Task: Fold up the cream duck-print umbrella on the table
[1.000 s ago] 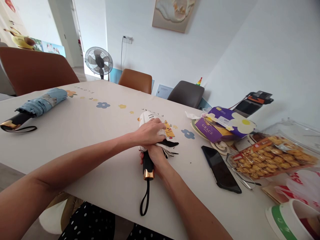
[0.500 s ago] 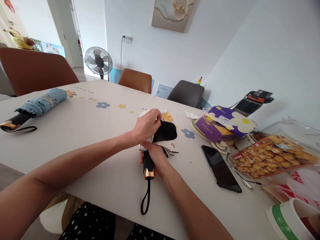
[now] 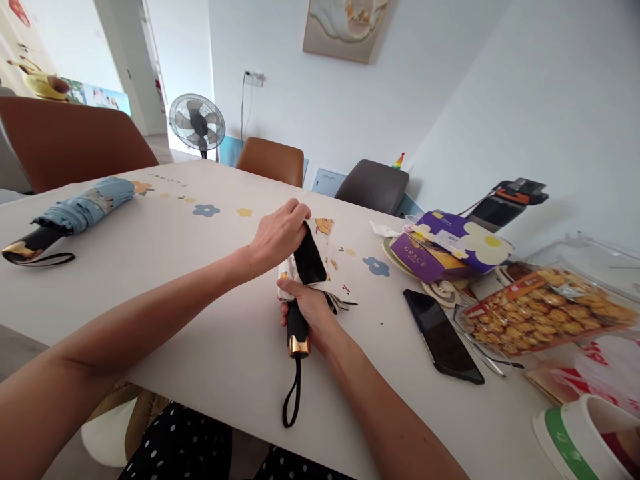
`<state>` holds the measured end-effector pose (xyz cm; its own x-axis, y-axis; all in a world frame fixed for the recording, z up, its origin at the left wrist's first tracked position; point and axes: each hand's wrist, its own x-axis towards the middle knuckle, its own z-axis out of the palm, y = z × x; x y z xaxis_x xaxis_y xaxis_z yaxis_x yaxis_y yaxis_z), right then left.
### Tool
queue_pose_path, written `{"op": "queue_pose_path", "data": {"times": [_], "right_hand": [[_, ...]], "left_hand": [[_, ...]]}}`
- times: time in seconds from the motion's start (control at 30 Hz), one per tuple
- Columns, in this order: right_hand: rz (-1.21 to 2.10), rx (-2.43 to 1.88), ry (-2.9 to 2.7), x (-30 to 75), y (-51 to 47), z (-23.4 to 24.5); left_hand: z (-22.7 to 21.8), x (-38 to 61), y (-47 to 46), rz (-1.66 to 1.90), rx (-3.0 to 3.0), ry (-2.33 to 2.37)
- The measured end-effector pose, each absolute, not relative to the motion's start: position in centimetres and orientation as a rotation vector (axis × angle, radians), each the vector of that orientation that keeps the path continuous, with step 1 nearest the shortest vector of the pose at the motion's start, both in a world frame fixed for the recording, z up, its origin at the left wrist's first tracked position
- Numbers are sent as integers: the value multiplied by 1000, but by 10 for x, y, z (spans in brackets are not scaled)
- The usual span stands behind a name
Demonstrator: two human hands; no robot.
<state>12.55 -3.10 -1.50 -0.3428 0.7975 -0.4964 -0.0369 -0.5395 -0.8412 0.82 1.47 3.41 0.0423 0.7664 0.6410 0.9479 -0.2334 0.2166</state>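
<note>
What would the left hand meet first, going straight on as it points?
The white umbrella, whose cloth the left hand pinches; beyond, the line seems to run over the table toward the gray chair, though depth is unclear.

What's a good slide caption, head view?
Left hand pinching the white umbrella's fabric, right hand gripping it where the black handle begins.

Phone on tbl, R of umbrella

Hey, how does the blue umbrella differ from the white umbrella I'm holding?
The blue umbrella is neatly rolled, while the white umbrella has loose, unrolled fabric. The blue umbrella lies untouched; the white umbrella is held by your left hand and right hand. Both have black handles, gold-coloured ends and black wrist loops.
</note>
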Motion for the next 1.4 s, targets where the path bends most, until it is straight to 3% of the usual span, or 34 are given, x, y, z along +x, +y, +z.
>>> {"op": "queue_pose_path", "data": {"times": [0.53, 0.8, 1.17, 1.4], "right_hand": [[1925, -1321, -1033, 127, -34, -10], [1952, -1283, -1031, 128, -32, -13], [2006, -1217, -966, 130, -29, -15], [2039, -1211, -932, 132, -26, -11]], "left_hand": [[48, -9, 8, -1154, -1979, -1862], [37, -36, 6, -1201, -1918, -2026], [22, -54, -22, -1309, -2101, -1693], [11, -57, -20, -1576, -2052, -1890]]}}
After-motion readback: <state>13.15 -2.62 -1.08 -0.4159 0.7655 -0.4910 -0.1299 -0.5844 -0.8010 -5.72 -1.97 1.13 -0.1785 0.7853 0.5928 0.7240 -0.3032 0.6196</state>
